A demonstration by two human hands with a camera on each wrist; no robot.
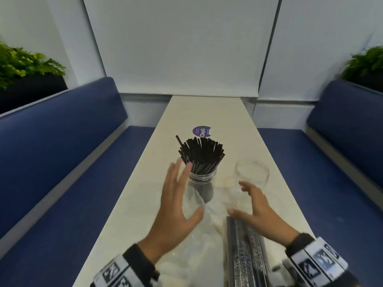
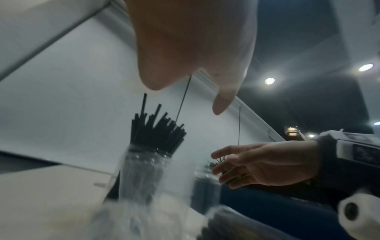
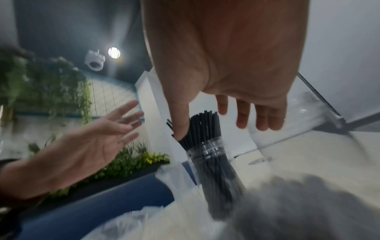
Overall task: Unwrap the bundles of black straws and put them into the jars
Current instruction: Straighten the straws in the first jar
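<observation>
A clear jar (image 1: 202,183) packed with black straws (image 1: 200,152) stands mid-table; the same jar (image 2: 147,164) (image 3: 213,164) appears in both wrist views. To its right is an empty clear jar (image 1: 252,172) (image 3: 306,116). My left hand (image 1: 183,189) (image 2: 195,65) hovers just left of the filled jar, fingers straight and spread, holding nothing. My right hand (image 1: 246,200) (image 3: 242,110) is open with relaxed fingers above the far end of a wrapped bundle of black straws (image 1: 246,253). An empty clear wrapper (image 1: 196,243) lies crumpled between my hands.
The narrow white table (image 1: 207,112) carries a purple sticker (image 1: 201,131) beyond the jars. Blue benches run along the left (image 1: 62,172) and right (image 1: 342,172). Planters with green foliage (image 1: 24,65) stand behind both benches.
</observation>
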